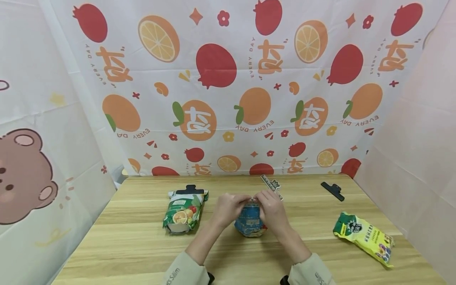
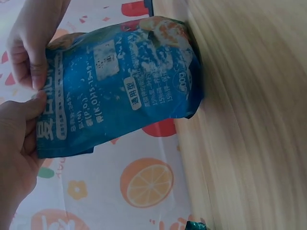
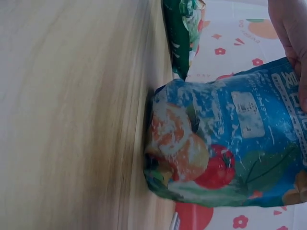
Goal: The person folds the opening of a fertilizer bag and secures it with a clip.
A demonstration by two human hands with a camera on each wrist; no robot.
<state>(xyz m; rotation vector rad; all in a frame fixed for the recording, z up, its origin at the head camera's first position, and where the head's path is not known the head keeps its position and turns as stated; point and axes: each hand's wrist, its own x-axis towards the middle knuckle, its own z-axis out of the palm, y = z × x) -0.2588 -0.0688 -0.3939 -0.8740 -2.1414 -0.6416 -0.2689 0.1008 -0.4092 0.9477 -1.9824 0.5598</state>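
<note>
A blue bag (image 1: 249,221) with fruit pictures stands upright at the middle of the table. My left hand (image 1: 228,208) pinches one side of its top edge, and my right hand (image 1: 272,211) pinches the other side, the fingertips of both close together. The left wrist view shows the bag (image 2: 120,86) full and creased, its top flattened between thumbs and fingers. In the right wrist view the bag's base (image 3: 163,139) is on the tabletop. Just behind my right hand lies a white-and-dark clip (image 1: 271,187), partly hidden by that hand.
To the left is a green-and-white bag (image 1: 183,213) with a black clip (image 1: 190,190) across its top. A second black clip (image 1: 333,190) lies at the back right. Near the right edge of the wooden table (image 1: 135,253) lies a yellow-and-green bag (image 1: 367,237).
</note>
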